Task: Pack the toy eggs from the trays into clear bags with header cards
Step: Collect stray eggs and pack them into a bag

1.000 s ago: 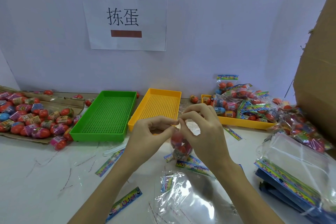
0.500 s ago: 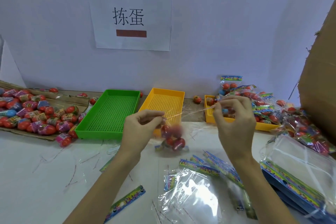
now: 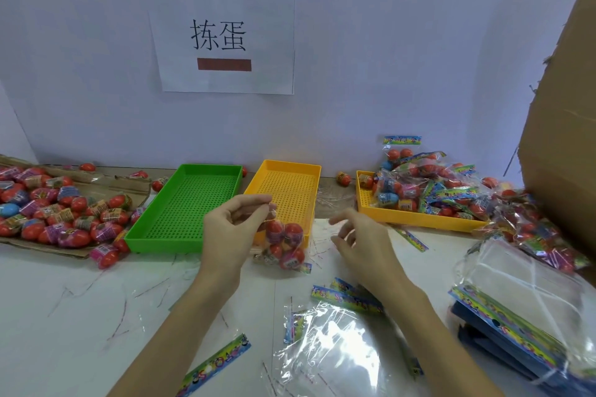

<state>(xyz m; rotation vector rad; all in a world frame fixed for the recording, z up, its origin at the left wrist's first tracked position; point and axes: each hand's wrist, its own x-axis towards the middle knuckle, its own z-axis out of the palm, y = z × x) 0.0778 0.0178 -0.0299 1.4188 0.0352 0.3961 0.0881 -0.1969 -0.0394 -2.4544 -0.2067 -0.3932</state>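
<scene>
Hanging from the left hand (image 3: 232,229), the filled bag of eggs (image 3: 285,245) is pinched at its gathered neck between thumb and fingertips, just in front of the near end of the empty middle yellow tray (image 3: 290,190), its bottom at or just above the bench (image 3: 80,316). Judged light but lumpy: several hard plastic eggs in thin, slippery, crinkly film that gives no stiffness of its own. The neck above the eggs is the sound hold; gripped lower, the eggs would likely shift and the film slide. The right hand (image 3: 361,242) is beside the bag, apart from it, fingers loosely curled and holding nothing.

Room: a plain wall with a printed paper sign (image 3: 222,39); a cardboard box (image 3: 564,138) at the right edge.

Bench, white and scuffed: loose toy eggs (image 3: 58,213) on flattened cardboard at the left edge; an empty green tray (image 3: 187,203) next to them; a right-hand yellow tray (image 3: 416,219) heaped with finished packs; a stack of empty clear bags (image 3: 522,300) at the near right corner; another clear bag (image 3: 332,348) at the near edge; header cards (image 3: 216,364) scattered, with thin strips of litter.
</scene>
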